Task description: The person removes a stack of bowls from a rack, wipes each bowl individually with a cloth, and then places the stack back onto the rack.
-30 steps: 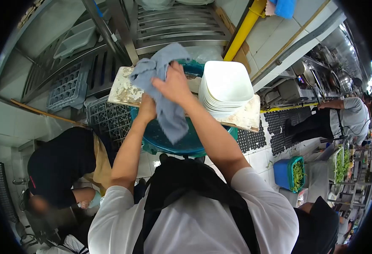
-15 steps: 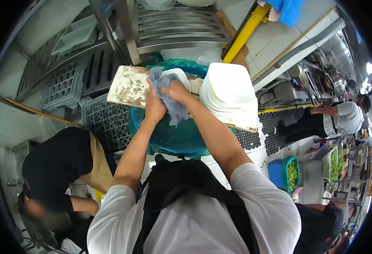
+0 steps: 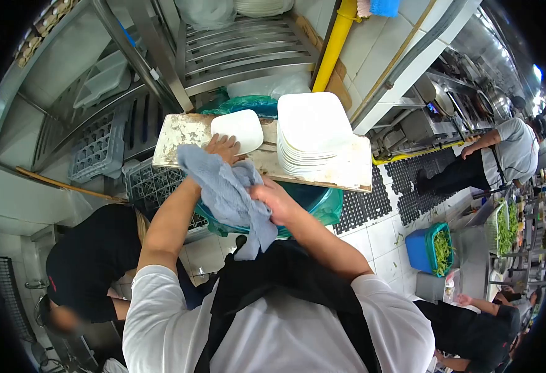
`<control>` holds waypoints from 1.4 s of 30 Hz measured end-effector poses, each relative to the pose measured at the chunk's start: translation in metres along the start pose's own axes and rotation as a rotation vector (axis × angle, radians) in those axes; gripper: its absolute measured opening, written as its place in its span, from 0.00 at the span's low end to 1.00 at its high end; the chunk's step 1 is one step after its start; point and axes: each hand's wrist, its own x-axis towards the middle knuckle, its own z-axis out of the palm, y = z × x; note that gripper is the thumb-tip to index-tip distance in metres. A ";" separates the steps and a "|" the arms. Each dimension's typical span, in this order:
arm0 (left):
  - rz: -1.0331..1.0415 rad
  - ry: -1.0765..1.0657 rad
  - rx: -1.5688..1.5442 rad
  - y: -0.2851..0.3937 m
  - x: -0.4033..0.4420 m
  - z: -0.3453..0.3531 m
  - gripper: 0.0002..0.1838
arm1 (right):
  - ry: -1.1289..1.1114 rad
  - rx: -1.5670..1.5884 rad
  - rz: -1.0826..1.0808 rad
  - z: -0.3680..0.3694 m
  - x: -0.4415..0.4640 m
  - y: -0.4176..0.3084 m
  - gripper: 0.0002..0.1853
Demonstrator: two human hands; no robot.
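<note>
A single white square plate (image 3: pixel 238 127) lies on a worn, paint-flaked board (image 3: pixel 176 140). My left hand (image 3: pixel 224 149) rests at its near edge with fingers stretched out over the surface. Bunched in my right hand (image 3: pixel 276 202) is a grey-blue cloth (image 3: pixel 220 186), which hangs down in front of my apron and covers part of my left wrist. To the right on the same board stands a tall stack of white square plates (image 3: pixel 313 127); neither hand touches it.
Under the board sits a bin lined with green plastic (image 3: pixel 322 208). Slatted metal shelving (image 3: pixel 248 53) rises behind, beside a yellow pipe (image 3: pixel 335 46). Grey dish racks (image 3: pixel 102 146) are at left. A person in black (image 3: pixel 92 261) bends close on my left; another person (image 3: pixel 512 149) stands far right.
The single plate, earlier tilted between my hands and the cloth, now lies on the board. My right hand has drawn the cloth back toward me; my left hand has come off the cloth.
</note>
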 end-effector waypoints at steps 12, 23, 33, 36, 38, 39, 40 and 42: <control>-0.208 0.654 -1.809 0.088 -0.103 -0.064 0.17 | 0.306 -1.451 -0.756 0.054 0.018 -0.036 0.28; 0.024 1.113 -2.226 0.094 -0.175 -0.116 0.23 | 0.523 -0.820 -0.481 -0.026 0.094 0.057 0.22; -0.204 1.345 -2.109 0.062 -0.193 -0.105 0.20 | 0.150 -0.434 -0.597 0.035 0.012 -0.033 0.24; -0.199 1.290 -2.075 0.066 -0.198 -0.105 0.20 | 0.368 -0.152 -0.931 0.045 0.019 -0.095 0.23; -0.204 1.282 -2.095 0.068 -0.198 -0.097 0.20 | 0.407 -0.187 -1.205 0.071 0.023 -0.158 0.22; -0.189 1.257 -2.091 0.068 -0.196 -0.093 0.19 | 0.405 -0.248 -1.331 0.089 0.029 -0.192 0.21; -0.172 1.232 -2.084 0.068 -0.193 -0.091 0.18 | 0.392 -0.321 -1.445 0.107 0.035 -0.228 0.21; -0.178 1.230 -2.066 0.072 -0.190 -0.100 0.17 | 0.357 -0.508 -1.619 0.143 0.058 -0.298 0.20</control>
